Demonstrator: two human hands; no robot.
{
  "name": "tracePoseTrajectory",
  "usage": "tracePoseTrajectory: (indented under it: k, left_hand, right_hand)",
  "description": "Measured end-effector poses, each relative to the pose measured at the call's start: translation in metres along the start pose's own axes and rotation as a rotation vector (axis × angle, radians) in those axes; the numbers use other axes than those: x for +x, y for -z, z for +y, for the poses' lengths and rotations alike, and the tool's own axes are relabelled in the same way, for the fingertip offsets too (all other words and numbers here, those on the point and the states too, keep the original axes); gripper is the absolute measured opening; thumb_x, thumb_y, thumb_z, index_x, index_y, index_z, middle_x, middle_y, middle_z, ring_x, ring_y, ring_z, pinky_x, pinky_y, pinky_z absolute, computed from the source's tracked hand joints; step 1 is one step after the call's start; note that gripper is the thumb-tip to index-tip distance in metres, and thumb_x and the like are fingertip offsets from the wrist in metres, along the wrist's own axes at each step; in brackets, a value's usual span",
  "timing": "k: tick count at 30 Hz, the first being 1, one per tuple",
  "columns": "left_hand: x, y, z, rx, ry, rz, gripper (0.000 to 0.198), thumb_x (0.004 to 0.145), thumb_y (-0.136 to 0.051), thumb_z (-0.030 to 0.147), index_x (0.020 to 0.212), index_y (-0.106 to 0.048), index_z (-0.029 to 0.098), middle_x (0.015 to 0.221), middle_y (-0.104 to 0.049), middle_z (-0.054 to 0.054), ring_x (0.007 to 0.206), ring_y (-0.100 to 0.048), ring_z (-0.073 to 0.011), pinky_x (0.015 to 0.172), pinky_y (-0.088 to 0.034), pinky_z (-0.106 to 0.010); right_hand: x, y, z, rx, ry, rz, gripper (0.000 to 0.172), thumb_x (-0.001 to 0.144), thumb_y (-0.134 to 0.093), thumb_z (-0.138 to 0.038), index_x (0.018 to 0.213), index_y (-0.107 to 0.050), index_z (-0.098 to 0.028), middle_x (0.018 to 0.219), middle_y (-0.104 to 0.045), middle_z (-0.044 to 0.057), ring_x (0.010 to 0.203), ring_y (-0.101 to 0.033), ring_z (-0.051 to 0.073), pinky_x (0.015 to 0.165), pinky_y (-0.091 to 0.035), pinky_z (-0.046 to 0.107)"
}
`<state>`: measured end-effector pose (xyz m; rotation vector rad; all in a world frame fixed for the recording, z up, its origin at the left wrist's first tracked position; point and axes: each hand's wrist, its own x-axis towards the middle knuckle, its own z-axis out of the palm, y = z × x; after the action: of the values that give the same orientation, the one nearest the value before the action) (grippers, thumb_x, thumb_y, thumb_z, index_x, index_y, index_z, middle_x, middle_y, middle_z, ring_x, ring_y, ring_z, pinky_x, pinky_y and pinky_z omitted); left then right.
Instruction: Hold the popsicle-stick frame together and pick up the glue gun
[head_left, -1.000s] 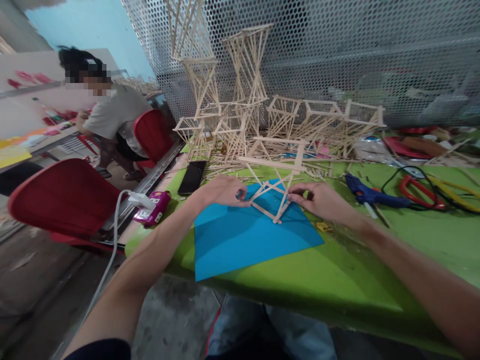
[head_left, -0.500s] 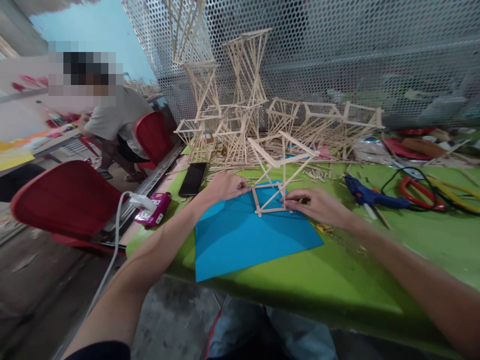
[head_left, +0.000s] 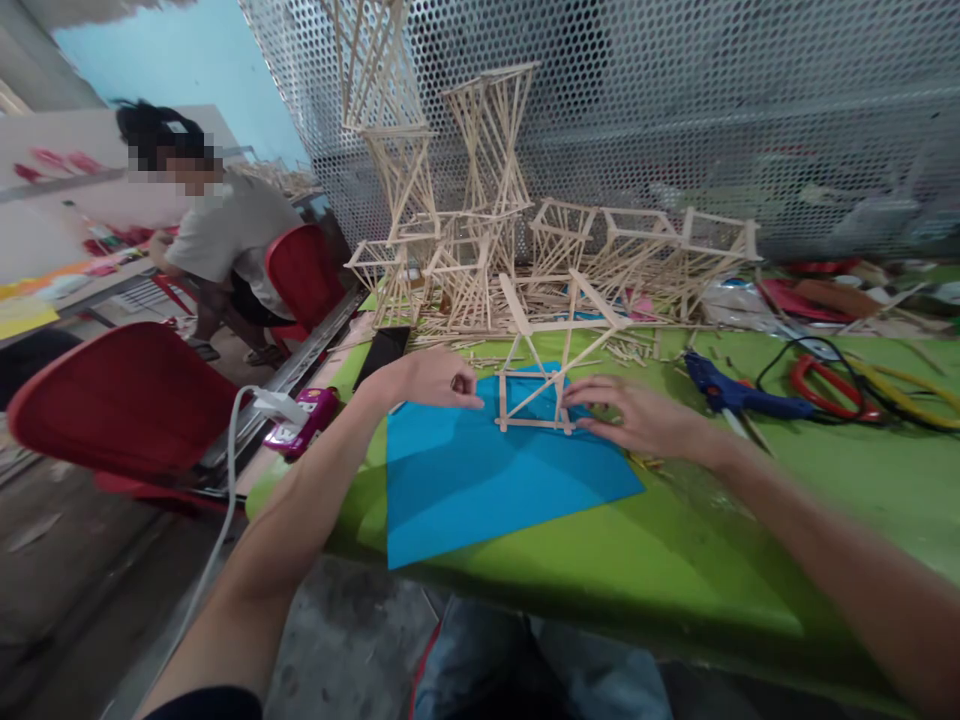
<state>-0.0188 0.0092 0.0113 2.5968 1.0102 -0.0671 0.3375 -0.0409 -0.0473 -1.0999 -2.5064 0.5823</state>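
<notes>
A small twisted frame of wooden sticks [head_left: 559, 335] stands upright on a blue paper sheet [head_left: 480, 480] on the green table [head_left: 675, 560]. My right hand [head_left: 637, 415] rests on the paper, with thumb and forefinger pinching the frame's lower right corner. My left hand [head_left: 435, 378] lies a little to the left of the frame, fingers curled, holding nothing and not touching the sticks.
Several taller stick towers [head_left: 487, 170] and box frames [head_left: 660, 245] crowd the back by a perforated metal screen. A blue glue gun [head_left: 724, 395], red scissors [head_left: 832, 385], a black phone [head_left: 382, 352] and a power strip [head_left: 300, 418] lie around. Another person [head_left: 225, 240] sits at left by red chairs [head_left: 127, 400].
The stick frame has been turned from tilted on the paper to standing upright on its square base. My left hand has let go and drawn back to the left.
</notes>
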Motion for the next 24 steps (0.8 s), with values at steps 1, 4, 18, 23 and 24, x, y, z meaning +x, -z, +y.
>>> tracePoseTrajectory:
  k: [1,4,18,23,24]
  left_hand:
    - [0.001,0.0,0.002,-0.04,-0.046,-0.031,0.045,0.093,-0.065,0.061,0.084,-0.077,0.019,0.08,-0.075,-0.004,0.067,-0.062,-0.0133,0.064,-0.038,-0.026]
    - [0.003,-0.002,0.012,-0.122,-0.118,-0.072,0.048,0.089,-0.071,0.064,0.076,-0.074,0.018,0.07,-0.07,-0.002,0.06,-0.057,-0.011,0.06,-0.036,-0.027]
    - [0.0,-0.005,0.037,-0.455,-0.173,-0.441,0.041,0.09,-0.076,0.054,0.123,-0.081,0.03,0.108,-0.084,-0.003,0.094,-0.078,-0.0187,0.077,-0.056,-0.023]
    - [0.0,-0.008,0.033,-0.345,-0.073,-0.178,0.036,0.096,-0.068,0.051,0.116,-0.081,0.025,0.096,-0.083,-0.004,0.078,-0.076,-0.016,0.071,-0.054,-0.023]
    - [0.0,-0.009,0.032,-0.329,-0.048,-0.148,0.038,0.098,-0.064,0.053,0.116,-0.081,0.023,0.091,-0.082,-0.005,0.072,-0.074,-0.0153,0.068,-0.053,-0.023]
  right_hand:
    - [0.0,0.001,0.006,-0.048,0.036,-0.018,0.037,0.099,-0.062,-0.043,0.131,-0.077,-0.029,0.149,-0.067,0.01,0.131,-0.066,0.035,0.115,-0.05,0.057]
    - [0.003,0.002,0.019,-0.119,0.106,-0.107,0.035,0.104,-0.057,-0.039,0.131,-0.078,-0.034,0.158,-0.06,0.007,0.141,-0.059,0.036,0.119,-0.046,0.059]
    - [0.026,-0.033,-0.012,-0.089,0.171,-0.009,0.028,0.106,-0.059,-0.046,0.114,-0.081,-0.03,0.126,-0.076,0.007,0.121,-0.068,0.027,0.11,-0.049,0.044]
    - [0.03,-0.043,-0.051,0.031,0.053,0.078,0.021,0.102,-0.059,-0.023,0.105,-0.08,-0.024,0.109,-0.08,0.006,0.105,-0.072,0.024,0.098,-0.054,0.038]
    - [0.028,-0.039,-0.055,0.048,0.016,0.09,0.021,0.102,-0.059,-0.024,0.104,-0.08,-0.024,0.107,-0.081,0.005,0.101,-0.073,0.022,0.094,-0.055,0.036]
